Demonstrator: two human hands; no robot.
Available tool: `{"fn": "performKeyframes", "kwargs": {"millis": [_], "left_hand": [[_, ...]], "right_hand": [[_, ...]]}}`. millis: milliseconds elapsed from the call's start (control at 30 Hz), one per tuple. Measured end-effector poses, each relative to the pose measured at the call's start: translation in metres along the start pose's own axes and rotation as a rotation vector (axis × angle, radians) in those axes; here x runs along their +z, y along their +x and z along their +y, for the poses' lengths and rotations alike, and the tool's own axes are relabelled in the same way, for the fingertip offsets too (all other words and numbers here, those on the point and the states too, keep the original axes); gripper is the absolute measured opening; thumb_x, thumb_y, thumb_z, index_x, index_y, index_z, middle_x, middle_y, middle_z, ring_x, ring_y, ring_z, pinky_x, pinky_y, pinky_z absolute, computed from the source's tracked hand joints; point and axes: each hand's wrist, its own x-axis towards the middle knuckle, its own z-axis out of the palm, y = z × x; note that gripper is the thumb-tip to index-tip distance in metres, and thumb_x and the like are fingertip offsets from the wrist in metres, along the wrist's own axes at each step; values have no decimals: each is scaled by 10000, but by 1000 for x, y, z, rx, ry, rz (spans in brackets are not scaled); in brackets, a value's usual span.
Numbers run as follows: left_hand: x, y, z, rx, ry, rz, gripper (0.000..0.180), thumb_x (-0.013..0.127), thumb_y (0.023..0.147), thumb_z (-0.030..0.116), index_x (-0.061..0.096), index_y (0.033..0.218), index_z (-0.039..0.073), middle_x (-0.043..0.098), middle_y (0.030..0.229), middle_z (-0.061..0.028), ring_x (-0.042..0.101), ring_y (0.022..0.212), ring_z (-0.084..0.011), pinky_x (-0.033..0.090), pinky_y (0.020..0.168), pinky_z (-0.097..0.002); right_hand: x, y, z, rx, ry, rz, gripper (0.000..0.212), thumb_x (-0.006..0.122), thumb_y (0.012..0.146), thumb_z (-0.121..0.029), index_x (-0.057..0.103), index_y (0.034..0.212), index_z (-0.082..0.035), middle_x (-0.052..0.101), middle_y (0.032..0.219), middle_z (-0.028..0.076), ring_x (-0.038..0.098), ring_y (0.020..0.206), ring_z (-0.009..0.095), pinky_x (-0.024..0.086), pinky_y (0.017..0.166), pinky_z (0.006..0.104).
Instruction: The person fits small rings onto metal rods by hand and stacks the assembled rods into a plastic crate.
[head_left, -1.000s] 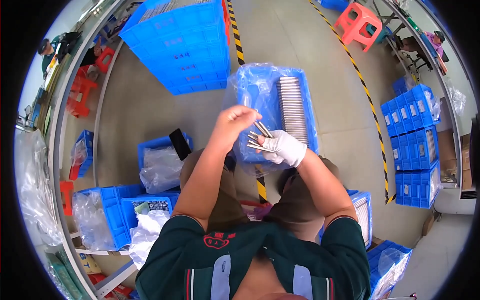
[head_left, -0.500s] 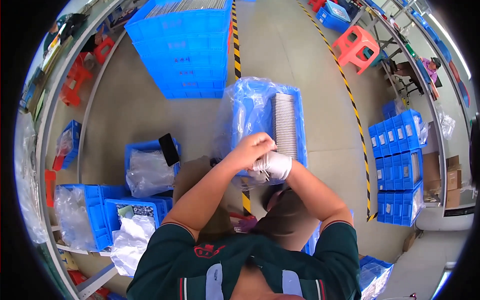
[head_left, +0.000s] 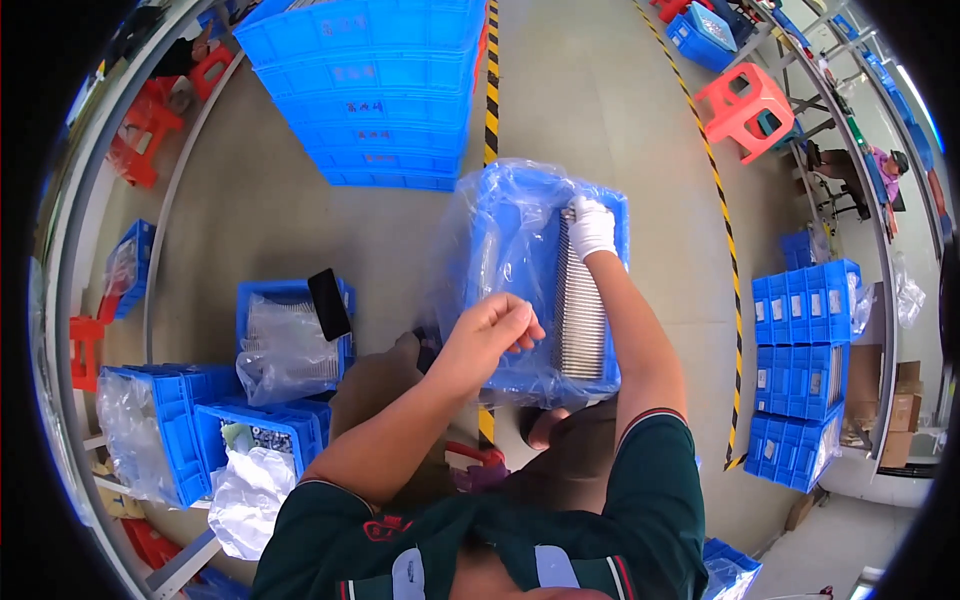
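Now our gloved right hand (head_left: 591, 227) presses its curled fingers onto the far end of the ribbed row of metal strips (head_left: 580, 310) inside the plastic-lined blue crate (head_left: 500, 250), while our bare left hand (head_left: 490, 335) pinches the crinkled clear liner (head_left: 470, 230).

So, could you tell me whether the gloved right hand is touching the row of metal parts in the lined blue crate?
Touching. The head view shows the right hand resting on the far end of the row of metal parts, no gap visible.
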Motion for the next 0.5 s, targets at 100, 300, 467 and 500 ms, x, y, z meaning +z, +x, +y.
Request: {"fn": "performKeyframes", "kwargs": {"millis": [100, 300, 467, 500], "left_hand": [[1, -2, 1, -16, -17, -25, 193, 445, 896, 220, 537, 866, 53, 582, 830, -42, 497, 744, -100, 395, 706, -246], [-4, -5, 9, -65, -79, -1, 170, 458, 894, 190, 543, 869, 45, 578, 830, -49, 506, 748, -108, 417, 718, -257], [-7, -7, 11, -55, -123, -10, 167, 460, 894, 185, 545, 869, 43, 578, 826, -53, 509, 750, -112, 421, 721, -258], [-7, -7, 12, -64, -124, -5, 168, 461, 894, 186, 546, 865, 44, 577, 822, -53, 508, 747, -111, 420, 719, -258]], "right_hand": [[16, 6, 27, 9, -108, 169, 81, 572, 733, -186, 593, 800, -144, 592, 804, 59, 551, 822, 261, 404, 691, 425], [4, 13, 12, 183, -493, -48, 117, 554, 752, -232, 617, 811, -153, 573, 865, 80, 553, 869, 248, 441, 687, 401], [-10, 18, 7, 353, -271, -219, 237, 586, 757, -292, 588, 926, -125, 542, 973, 134, 542, 952, 294, 465, 764, 415], [-12, 18, 8, 363, -249, -248, 303, 599, 758, -324, 568, 982, -123, 528, 1017, 154, 531, 983, 313, 462, 793, 422]]}}
